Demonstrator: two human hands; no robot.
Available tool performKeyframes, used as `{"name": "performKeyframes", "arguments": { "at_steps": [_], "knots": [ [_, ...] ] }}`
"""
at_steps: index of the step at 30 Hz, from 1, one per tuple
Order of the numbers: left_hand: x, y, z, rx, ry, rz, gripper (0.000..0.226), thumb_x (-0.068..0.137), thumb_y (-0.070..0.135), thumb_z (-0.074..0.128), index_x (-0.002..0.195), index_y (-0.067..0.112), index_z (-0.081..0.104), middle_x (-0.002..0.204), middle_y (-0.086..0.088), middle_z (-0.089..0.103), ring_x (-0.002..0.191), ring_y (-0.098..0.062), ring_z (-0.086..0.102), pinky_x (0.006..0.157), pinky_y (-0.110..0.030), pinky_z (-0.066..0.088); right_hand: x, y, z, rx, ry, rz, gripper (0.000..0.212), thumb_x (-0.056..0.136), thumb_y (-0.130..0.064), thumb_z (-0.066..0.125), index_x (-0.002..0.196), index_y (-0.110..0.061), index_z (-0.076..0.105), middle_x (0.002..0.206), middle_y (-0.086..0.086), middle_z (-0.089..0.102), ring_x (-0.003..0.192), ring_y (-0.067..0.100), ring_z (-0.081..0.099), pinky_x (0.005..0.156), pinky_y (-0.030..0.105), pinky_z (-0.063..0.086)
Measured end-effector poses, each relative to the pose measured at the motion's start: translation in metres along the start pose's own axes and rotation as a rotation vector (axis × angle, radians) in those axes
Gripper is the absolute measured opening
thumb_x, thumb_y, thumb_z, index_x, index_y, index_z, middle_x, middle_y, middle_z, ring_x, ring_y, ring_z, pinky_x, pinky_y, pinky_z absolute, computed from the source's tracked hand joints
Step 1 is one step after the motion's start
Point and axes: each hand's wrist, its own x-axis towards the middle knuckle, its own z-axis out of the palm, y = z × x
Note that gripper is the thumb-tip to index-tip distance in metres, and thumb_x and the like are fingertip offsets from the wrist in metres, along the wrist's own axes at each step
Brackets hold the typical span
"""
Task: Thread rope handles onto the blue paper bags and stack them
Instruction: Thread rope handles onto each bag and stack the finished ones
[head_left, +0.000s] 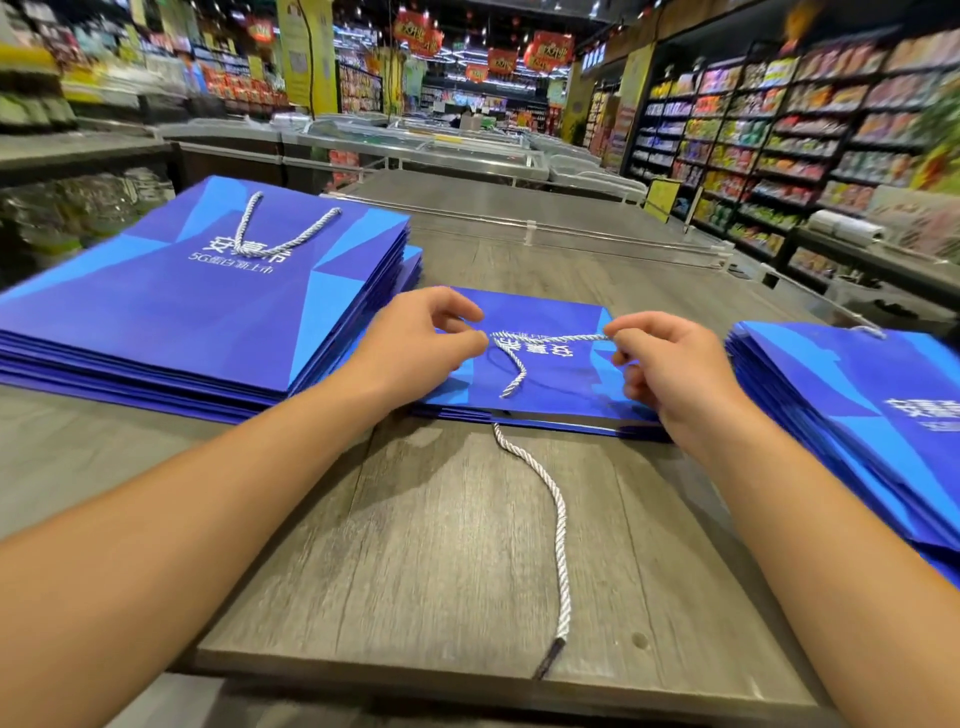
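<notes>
A flat blue paper bag (561, 382) lies in front of me on the grey wooden table (415, 545). A white twisted rope (545, 339) stretches across the bag's top between my hands. My left hand (415, 348) pinches its left part and my right hand (670, 364) pinches its right end. A short loose end of this rope curls down over the bag. Another length of white rope (556, 525) with a dark tip trails from the bag's near edge toward me. On the left stands a stack of blue bags (197, 306), the top one with a rope handle (283, 228).
A second stack of blue bags (857, 426) lies at the right, running out of frame. Behind the table are glass-topped freezer chests (415, 140), and store shelves (779, 145) line the right side. The table's near edge is close to my body.
</notes>
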Motion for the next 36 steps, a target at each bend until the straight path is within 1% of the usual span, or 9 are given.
{"name": "performKeyframes", "arguments": {
  "at_steps": [3, 6, 10, 12, 16, 19, 22, 28, 36],
  "knots": [
    [-0.006, 0.002, 0.007, 0.208, -0.052, 0.125, 0.012, 0.083, 0.019, 0.069, 0.093, 0.024, 0.071, 0.081, 0.013, 0.068, 0.058, 0.002, 0.053, 0.064, -0.016, 0.042, 0.003, 0.004, -0.006, 0.017, -0.051, 0.039, 0.009, 0.093, -0.012, 0.062, 0.091, -0.011, 0.071, 0.073, 0.003, 0.064, 0.047, 0.011, 0.046, 0.047, 0.02, 0.046],
    [-0.01, 0.006, 0.01, 0.3, -0.141, 0.169, 0.008, 0.081, 0.029, 0.073, 0.089, 0.029, 0.072, 0.081, 0.013, 0.068, 0.062, -0.004, 0.055, 0.067, -0.021, 0.042, 0.003, 0.005, -0.006, 0.036, -0.172, 0.026, 0.01, 0.094, -0.008, 0.061, 0.093, -0.01, 0.071, 0.08, 0.004, 0.069, 0.049, 0.013, 0.054, 0.051, 0.022, 0.054],
    [-0.011, 0.001, 0.011, 0.586, -0.399, 0.185, 0.032, 0.082, 0.046, 0.071, 0.113, 0.039, 0.065, 0.107, 0.012, 0.058, 0.102, -0.011, 0.05, 0.085, -0.023, 0.035, 0.005, 0.009, -0.009, -0.161, -0.234, -0.095, 0.013, 0.089, 0.001, 0.064, 0.093, -0.009, 0.072, 0.081, 0.01, 0.072, 0.054, 0.011, 0.061, 0.064, 0.028, 0.06],
    [-0.01, -0.002, 0.011, 0.622, -0.44, 0.21, 0.034, 0.086, 0.044, 0.068, 0.119, 0.04, 0.063, 0.11, 0.012, 0.054, 0.112, -0.016, 0.044, 0.089, -0.025, 0.031, 0.009, 0.012, -0.011, -0.282, -0.185, -0.156, 0.01, 0.087, -0.006, 0.069, 0.085, -0.015, 0.074, 0.072, -0.003, 0.072, 0.051, 0.004, 0.057, 0.064, 0.026, 0.054],
    [-0.007, -0.002, 0.007, 0.654, -0.405, 0.207, 0.031, 0.094, 0.029, 0.062, 0.123, 0.038, 0.064, 0.129, 0.009, 0.058, 0.125, -0.018, 0.045, 0.098, -0.025, 0.031, 0.009, 0.012, -0.014, -0.436, -0.167, -0.253, 0.009, 0.091, -0.02, 0.067, 0.083, -0.02, 0.071, 0.053, -0.017, 0.056, 0.044, -0.001, 0.043, 0.049, 0.01, 0.03],
    [-0.004, -0.002, 0.001, 0.691, -0.371, 0.188, 0.037, 0.095, 0.014, 0.056, 0.124, 0.037, 0.064, 0.138, 0.008, 0.055, 0.131, -0.017, 0.044, 0.105, -0.024, 0.032, 0.007, 0.011, -0.012, -0.415, -0.257, -0.287, 0.016, 0.092, -0.012, 0.064, 0.08, -0.022, 0.067, 0.08, -0.005, 0.071, 0.071, 0.001, 0.062, 0.073, 0.018, 0.047],
    [-0.001, -0.005, 0.0, 0.735, -0.317, 0.178, 0.046, 0.089, 0.004, 0.054, 0.121, 0.035, 0.067, 0.135, 0.004, 0.056, 0.129, -0.022, 0.045, 0.105, -0.032, 0.035, 0.005, 0.012, -0.007, -0.387, -0.316, -0.322, 0.025, 0.088, -0.003, 0.065, 0.076, -0.025, 0.066, 0.072, -0.009, 0.071, 0.075, 0.01, 0.066, 0.082, 0.033, 0.052],
    [-0.006, -0.005, 0.022, 0.727, -0.181, 0.369, 0.025, 0.082, 0.035, 0.07, 0.107, 0.03, 0.072, 0.123, 0.004, 0.059, 0.115, -0.023, 0.049, 0.098, -0.044, 0.043, 0.005, 0.013, 0.001, -0.599, -0.256, -0.407, 0.031, 0.09, -0.008, 0.063, 0.074, -0.034, 0.068, 0.068, -0.014, 0.064, 0.061, 0.001, 0.054, 0.06, 0.011, 0.038],
    [-0.004, -0.009, 0.026, 0.661, -0.147, 0.383, 0.017, 0.088, 0.032, 0.068, 0.104, 0.027, 0.074, 0.11, 0.002, 0.065, 0.105, -0.022, 0.057, 0.091, -0.038, 0.044, 0.004, 0.014, 0.006, -0.581, -0.236, -0.426, 0.025, 0.086, -0.007, 0.068, 0.079, -0.03, 0.069, 0.074, -0.02, 0.065, 0.066, -0.017, 0.055, 0.062, 0.0, 0.035]
  ]
}}
